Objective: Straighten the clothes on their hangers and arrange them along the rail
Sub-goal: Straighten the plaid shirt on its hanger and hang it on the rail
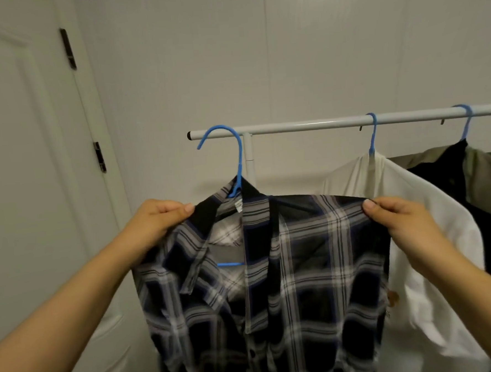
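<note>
Plaid shirt (301, 268): navy, black, white checks, front open, on blue hanger (239, 169). Hangs lengthwise down, shoulders level, near rail (306, 125) left end. Left hand (154, 220), right hand (398, 216) pinching shoulders.

White panelled door (22, 170) fills the left side, closed. Two dark hinges on its right edge: upper hinge (68, 48) near the top, lower hinge (100, 156) about mid-height. Pale door frame (90, 114) runs just beside the hinges. Plain off-white wall (259, 55) spans the background, with a faint vertical seam (267, 52) right of centre.
</note>
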